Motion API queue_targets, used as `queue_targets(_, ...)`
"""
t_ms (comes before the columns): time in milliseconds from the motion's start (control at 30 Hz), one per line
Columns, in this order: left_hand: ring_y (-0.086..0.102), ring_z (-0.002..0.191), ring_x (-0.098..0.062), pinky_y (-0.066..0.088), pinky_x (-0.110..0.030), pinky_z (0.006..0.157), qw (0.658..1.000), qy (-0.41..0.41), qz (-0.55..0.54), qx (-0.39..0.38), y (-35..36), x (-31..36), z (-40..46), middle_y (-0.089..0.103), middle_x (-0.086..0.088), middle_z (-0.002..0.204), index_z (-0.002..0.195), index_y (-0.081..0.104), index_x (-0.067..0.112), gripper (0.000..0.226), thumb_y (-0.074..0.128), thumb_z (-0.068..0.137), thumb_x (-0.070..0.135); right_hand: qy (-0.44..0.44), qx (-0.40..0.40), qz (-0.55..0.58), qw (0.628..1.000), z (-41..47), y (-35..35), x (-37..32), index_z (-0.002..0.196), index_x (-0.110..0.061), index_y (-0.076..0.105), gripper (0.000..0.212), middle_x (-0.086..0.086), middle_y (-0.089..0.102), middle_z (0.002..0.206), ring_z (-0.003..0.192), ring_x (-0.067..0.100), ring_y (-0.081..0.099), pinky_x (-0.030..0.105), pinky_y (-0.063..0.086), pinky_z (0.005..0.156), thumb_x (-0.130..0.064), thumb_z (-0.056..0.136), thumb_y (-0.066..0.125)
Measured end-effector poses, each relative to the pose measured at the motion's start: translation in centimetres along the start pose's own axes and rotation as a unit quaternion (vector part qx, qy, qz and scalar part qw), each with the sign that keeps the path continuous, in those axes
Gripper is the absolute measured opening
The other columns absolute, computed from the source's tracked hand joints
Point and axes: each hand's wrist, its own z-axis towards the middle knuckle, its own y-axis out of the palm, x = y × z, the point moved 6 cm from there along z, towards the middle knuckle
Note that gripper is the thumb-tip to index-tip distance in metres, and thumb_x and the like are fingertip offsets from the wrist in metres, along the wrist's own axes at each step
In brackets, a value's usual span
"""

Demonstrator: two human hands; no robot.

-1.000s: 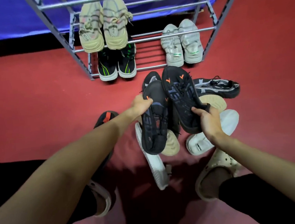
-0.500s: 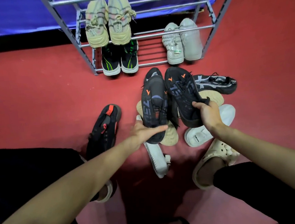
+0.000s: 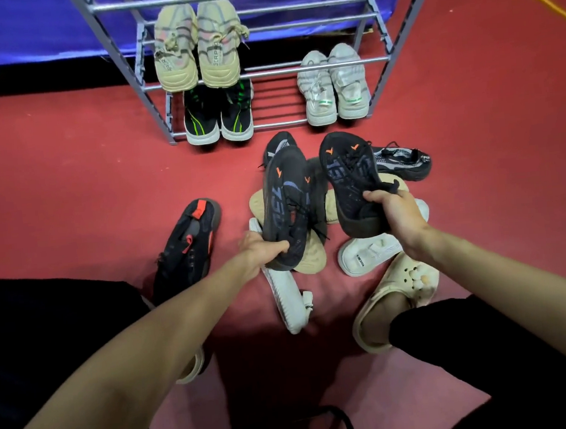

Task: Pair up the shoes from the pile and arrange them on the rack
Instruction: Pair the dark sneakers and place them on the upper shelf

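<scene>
I hold a matching pair of black sneakers with orange marks above the pile. My left hand (image 3: 264, 251) grips the heel of the left black sneaker (image 3: 285, 197). My right hand (image 3: 393, 214) grips the heel of the right black sneaker (image 3: 351, 178). Both toes point toward the grey metal rack (image 3: 263, 70). On the rack stand a beige pair (image 3: 195, 45), a black-and-green pair (image 3: 218, 114) and a pale grey pair (image 3: 334, 85). Beneath my hands lie beige soles (image 3: 312, 256), a white slide (image 3: 367, 253) and a white shoe on its side (image 3: 288, 298).
A black shoe with red accents (image 3: 189, 245) lies alone on the red floor at left. A black-and-white mesh shoe (image 3: 402, 161) sits at the pile's right. My foot wears a cream clog (image 3: 396, 296). A blue cloth hangs behind the rack.
My left hand slid from the side of its sneaker down to the heel. The two sneakers have moved apart, and the view shifted slightly.
</scene>
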Motion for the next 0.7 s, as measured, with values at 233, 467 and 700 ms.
queue_targets(233, 0.065, 0.064, -0.02, 0.057, -0.032, 0.065, 0.973, -0.024, -0.208, -0.096, -3.2, 6.0, -1.5, 0.063, -0.012, 0.082, 0.086, 0.055, 0.004, 0.014, 0.061, 0.078, -0.005, -0.009, 0.022, 0.011, 1.0, 0.3, -0.9, -2.9, 0.107, -0.001, 0.062, 0.028, 0.017, 0.066, 0.113, 0.106, 0.029, 0.064, 0.047, 0.049, 0.1, -0.013, 0.082, 0.063)
queue_targets(467, 0.069, 0.083, -0.023, 0.061, -0.033, 0.063, 0.919, 0.034, -0.35, -0.179, -6.8, 13.3, -4.1, 0.069, -0.016, 0.099, 0.104, 0.064, -0.005, 0.024, 0.054, 0.084, -0.013, -0.055, 0.016, 0.059, 0.997, 2.5, -1.9, -8.9, 0.132, 0.006, 0.041, 0.05, 0.023, 0.061, 0.12, 0.089, 0.029, 0.067, 0.033, 0.058, 0.069, -0.005, 0.086, 0.057)
queue_targets(700, 0.067, 0.078, -0.022, 0.062, -0.033, 0.061, 0.912, 0.099, -0.373, -0.136, -7.0, 21.3, -2.7, 0.066, -0.019, 0.103, 0.091, 0.063, -0.001, 0.006, 0.06, 0.087, -0.005, -0.067, 0.019, 0.104, 0.992, 7.4, -0.7, -14.6, 0.135, 0.002, 0.041, 0.046, 0.024, 0.059, 0.129, 0.114, 0.038, 0.06, 0.053, 0.048, 0.097, 0.001, 0.09, 0.048)
